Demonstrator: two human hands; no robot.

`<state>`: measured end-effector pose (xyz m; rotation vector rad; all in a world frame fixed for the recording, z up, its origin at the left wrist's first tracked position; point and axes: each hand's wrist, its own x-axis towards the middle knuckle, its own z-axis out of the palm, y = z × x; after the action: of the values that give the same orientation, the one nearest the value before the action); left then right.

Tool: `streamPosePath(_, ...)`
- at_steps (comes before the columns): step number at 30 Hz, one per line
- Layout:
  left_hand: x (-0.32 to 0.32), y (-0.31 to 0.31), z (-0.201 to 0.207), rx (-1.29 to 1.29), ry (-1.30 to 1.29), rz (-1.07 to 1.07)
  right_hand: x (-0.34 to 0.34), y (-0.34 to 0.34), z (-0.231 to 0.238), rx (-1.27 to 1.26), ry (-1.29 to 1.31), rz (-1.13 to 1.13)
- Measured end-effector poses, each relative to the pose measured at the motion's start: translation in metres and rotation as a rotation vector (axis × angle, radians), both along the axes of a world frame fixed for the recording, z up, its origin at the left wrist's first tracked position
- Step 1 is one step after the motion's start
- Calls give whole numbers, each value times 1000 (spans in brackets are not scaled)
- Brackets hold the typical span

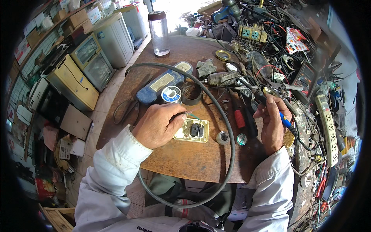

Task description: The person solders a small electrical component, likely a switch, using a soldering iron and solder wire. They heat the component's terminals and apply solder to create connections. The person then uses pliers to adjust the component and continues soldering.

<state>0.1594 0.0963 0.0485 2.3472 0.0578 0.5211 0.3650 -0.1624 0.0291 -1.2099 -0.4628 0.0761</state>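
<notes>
My left hand (160, 125) is closed around the end of a thick grey cable (233, 149), with thin reddish and green wires showing past the fingertips. Just beneath those wires lies a cream socket housing (201, 137) with a black part inside. The cable bends in a big loop over the table and down past its front edge. In my right hand (271, 125) is a soldering iron (286, 122) with a blue and black handle and a cord; its tip is hard to make out among the clutter. A solder spool (171, 94) stands beyond my left hand.
On the wooden table (174, 162) are a blue case (160, 86), a small jar (222, 137), a small round tin (241, 139) and a red-handled tool (239, 118). A clear bottle (159, 34) stands at the back. Tangled cables and a power strip (327, 129) crowd the right side.
</notes>
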Motion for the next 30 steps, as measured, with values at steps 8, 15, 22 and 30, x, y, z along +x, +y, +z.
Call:
streamPosePath(8, 0, 1, -1, 89, -9, -2, -3, -1, 3, -39, 1, 22)
streamPosePath(15, 0, 0, 1, 83, 7, -8, -3, -2, 4, -47, -19, 35)
streamPosePath(22, 1, 0, -2, 75, -4, -1, -4, -2, 5, -67, -9, 25)
streamPosePath(30, 1, -1, -2, 114, -16, 14, -2, -2, 4, -64, -4, 38)
